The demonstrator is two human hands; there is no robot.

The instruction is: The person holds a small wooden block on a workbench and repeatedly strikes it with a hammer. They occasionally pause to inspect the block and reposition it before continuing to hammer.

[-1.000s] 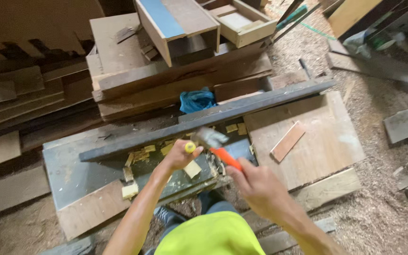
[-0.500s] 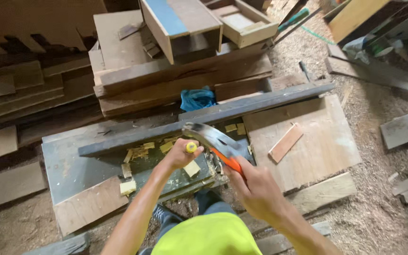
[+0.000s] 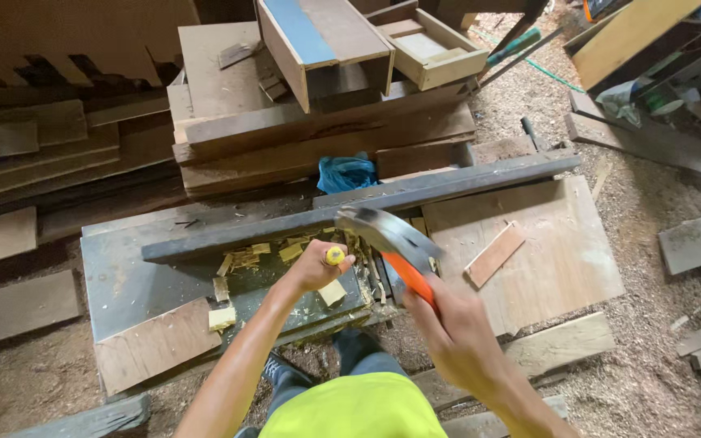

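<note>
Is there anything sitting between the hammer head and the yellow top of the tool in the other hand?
Nothing visible does. The hammer in the right hand is raised just right of the yellow-topped tool held by the left hand. Only open air shows between them. The wood chips lie lower, on the work surface.

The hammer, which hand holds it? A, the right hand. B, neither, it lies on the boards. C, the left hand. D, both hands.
A: the right hand grips the orange handle of the hammer, its head raised, while the left hand holds a yellow-capped tool.
</note>
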